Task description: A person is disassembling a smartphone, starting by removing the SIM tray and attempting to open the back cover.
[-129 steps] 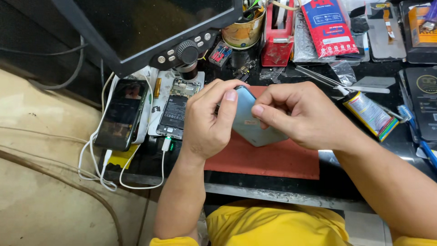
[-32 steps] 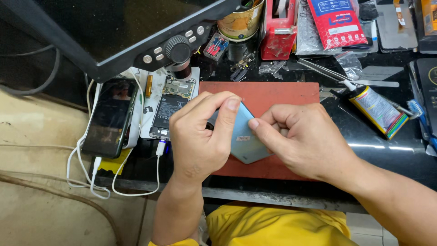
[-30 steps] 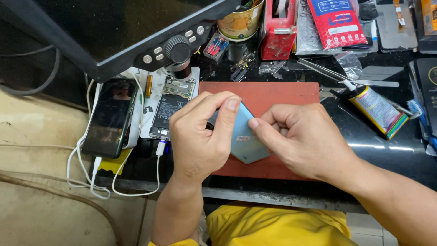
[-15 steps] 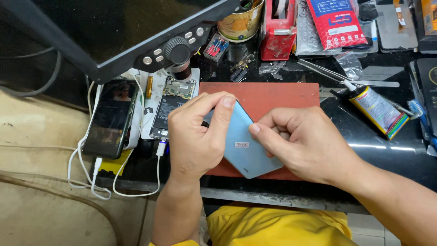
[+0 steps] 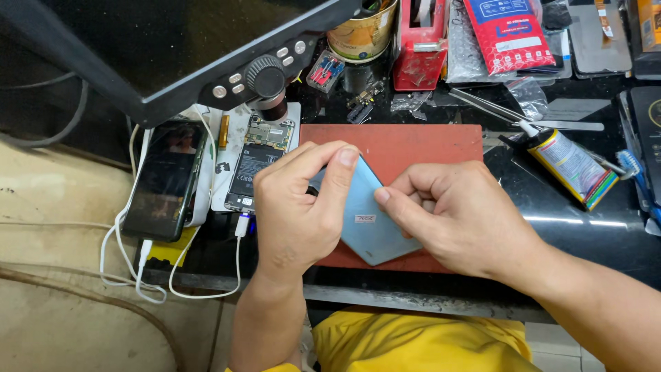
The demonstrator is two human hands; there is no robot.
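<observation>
Your left hand [image 5: 299, 207] and your right hand [image 5: 458, 217] both hold the light blue phone back cover [image 5: 368, 220] just above the red work mat [image 5: 413, 148]. The left hand pinches the cover at its upper left edge, with the thumb on the top face and the other fingers curled behind it. The right hand pinches the right side of the cover, its thumb tip pressed on the blue surface near the middle. The cover is tilted, with one corner pointing down toward you (a small pale sticker sits on its face).

To the left of the mat, an opened phone [image 5: 256, 162] lies on a white pad with its circuit board and battery showing. Beside it, further left, a black phone [image 5: 165, 182] lies with a white cable [image 5: 138, 275] near it. The microscope screen [image 5: 172, 55] hangs over this part of the tabletop [image 5: 606, 234]. On the right of the mat, a glue tube [image 5: 568, 165] lies on its side, and metal tweezers [image 5: 489, 107] lie just above it.
</observation>
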